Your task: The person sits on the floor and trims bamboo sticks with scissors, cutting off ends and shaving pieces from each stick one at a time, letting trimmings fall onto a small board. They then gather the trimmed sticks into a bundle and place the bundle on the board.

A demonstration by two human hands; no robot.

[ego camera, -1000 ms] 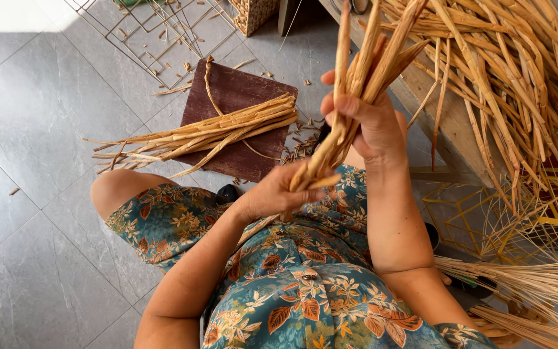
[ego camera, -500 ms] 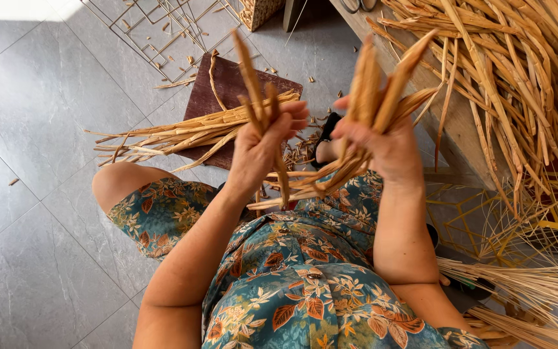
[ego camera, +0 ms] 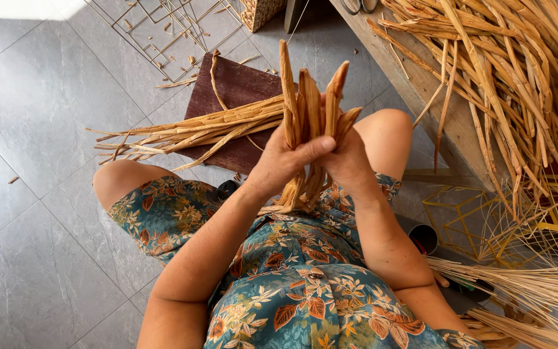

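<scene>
Change since 0.5 s ago: the 2 hands, then apart and each gripping its own share of strips, have come together in front of the chest; the strips now stand as 1 upright bunch.

Left hand (ego camera: pixel 283 166): 1. Fingers curled round the near side of the bunch, thumb stretched across toward the other hand; closed on the strips.

Right hand (ego camera: pixel 347 159): 1. Wrapped round the far side of the same bunch, touching the left hand; closed on the strips.

Dried leaf strips (ego camera: pixel 305 103), tan and flat: 1 bunch, about 5 tips showing above the hands, lower ends hanging to the lap; the exact count inside the grip cannot be told.

Loose bundle of strips (ego camera: pixel 195 129): 1, lying flat across the board and out over the floor to the left, beyond the knees.

Dark brown board (ego camera: pixel 237 87): 1, on the grey tiled floor (ego camera: pixel 33 129).

Large heap of strips (ego camera: pixel 518 71): 1, on a wooden bench (ego camera: pixel 447 123) at upper right.

Wire frame (ego camera: pixel 163 29), thin, lying flat on the floor: 1, at top centre.

Yellow wire frame (ego camera: pixel 460 216): 1, at right below the bench.

Thin pale stalks (ego camera: pixel 518 287): 1 sheaf, lower right.
</scene>
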